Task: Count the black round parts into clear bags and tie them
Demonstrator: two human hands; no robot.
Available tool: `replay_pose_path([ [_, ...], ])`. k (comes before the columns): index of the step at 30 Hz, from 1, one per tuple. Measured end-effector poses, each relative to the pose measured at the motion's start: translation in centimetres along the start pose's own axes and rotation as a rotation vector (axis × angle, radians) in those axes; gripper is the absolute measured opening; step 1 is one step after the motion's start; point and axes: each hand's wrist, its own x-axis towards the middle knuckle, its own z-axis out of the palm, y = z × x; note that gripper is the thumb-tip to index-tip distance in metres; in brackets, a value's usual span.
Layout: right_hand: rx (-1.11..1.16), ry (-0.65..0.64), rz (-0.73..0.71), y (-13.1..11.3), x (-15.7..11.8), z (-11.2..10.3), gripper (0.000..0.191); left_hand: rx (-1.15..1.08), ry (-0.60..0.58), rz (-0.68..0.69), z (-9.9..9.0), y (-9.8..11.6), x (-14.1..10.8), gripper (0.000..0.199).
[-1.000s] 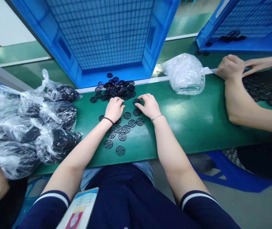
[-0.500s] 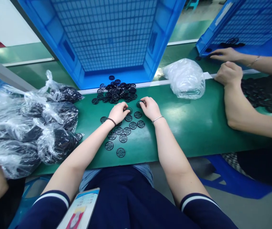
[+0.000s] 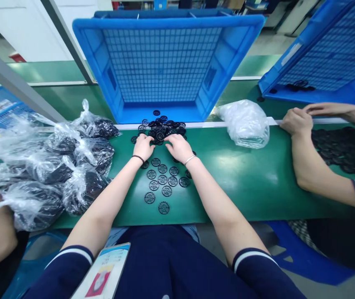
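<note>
A heap of black spoked plastic wheels (image 3: 160,136) lies at the front of the blue crate, in front of me. At the heap's left front edge is my left hand (image 3: 144,147), its thumb and forefinger apart and touching the wheels. My right hand (image 3: 179,148) reaches in from the other side, thumb and fingers also apart at the heap. I see no wheel lifted in either hand. Nearer to me, several single wheels (image 3: 166,191) lie flat and spread out on the green tabletop (image 3: 227,187). My right hand and wrist partly cover a few more.
A blue crate (image 3: 161,112) stands tilted behind the heap. Tied clear bags of black parts (image 3: 84,189) crowd the left side. A clear plastic bundle (image 3: 244,124) lies to the right. Beyond it, a co-worker's hands (image 3: 298,121) are near another crate (image 3: 289,66) and a dark heap (image 3: 345,151).
Both my hands have moved away from me to the heap, and the wheels they held are let go. The view has tilted up. The co-worker's hands have come together.
</note>
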Motion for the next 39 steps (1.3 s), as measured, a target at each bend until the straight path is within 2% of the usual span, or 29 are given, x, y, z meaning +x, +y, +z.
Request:
replay_pose_path([
  [3, -0.011, -0.084, 0.023, -0.8, 2.8, 1.5, 0.032, 0.003, -0.017, 0.025, 0.7, -0.2, 0.6, 0.028],
  [6, 0.024, -0.084, 0.115, 0.0, 4.6, 2.4, 0.029, 0.006, -0.012, 0.029, 1.1, -0.2, 1.9, 0.027],
  [10, 0.077, -0.053, 0.184, 2.0, 6.1, 2.5, 0.020, 0.010, -0.006, 0.037, 1.4, -0.3, 3.9, 0.019],
  [13, 0.091, -0.023, 0.213, 3.2, 6.1, 1.9, 0.015, 0.008, -0.018, 0.061, 1.5, -0.5, 4.5, 0.009],
  [17, 0.209, 0.081, 0.299, 3.7, 4.7, 0.9, 0.021, -0.003, -0.024, 0.077, 1.4, -0.6, 4.3, 0.005],
  [20, 0.395, 0.154, 0.341, 3.3, 2.9, 0.2, 0.023, -0.020, -0.022, 0.090, 1.3, -0.4, 4.0, 0.015],
  [23, 0.478, 0.138, 0.344, 2.7, 1.0, -0.2, 0.023, -0.041, -0.051, 0.134, 1.4, 0.2, 4.0, 0.033],
  [25, 0.502, 0.115, 0.354, 2.7, -0.3, -0.4, 0.023, -0.048, -0.083, 0.156, 1.4, 0.5, 4.1, 0.037],
  [29, 0.488, 0.130, 0.386, 3.7, -2.7, -1.3, 0.027, -0.058, -0.126, 0.150, 1.2, 0.7, 4.4, 0.025],
  [32, 0.424, 0.163, 0.415, 5.0, -4.2, -1.9, 0.030, -0.079, -0.146, 0.134, 0.6, 0.4, 4.1, 0.024],
  [36, 0.384, 0.175, 0.439, 6.2, -5.1, -1.9, 0.033, -0.112, -0.214, 0.152, 0.3, 0.3, 2.4, 0.027],
  [39, 0.347, 0.154, 0.426, 6.1, -5.2, -1.7, 0.030, -0.130, -0.302, 0.230, 0.3, 0.6, 0.7, 0.026],
])
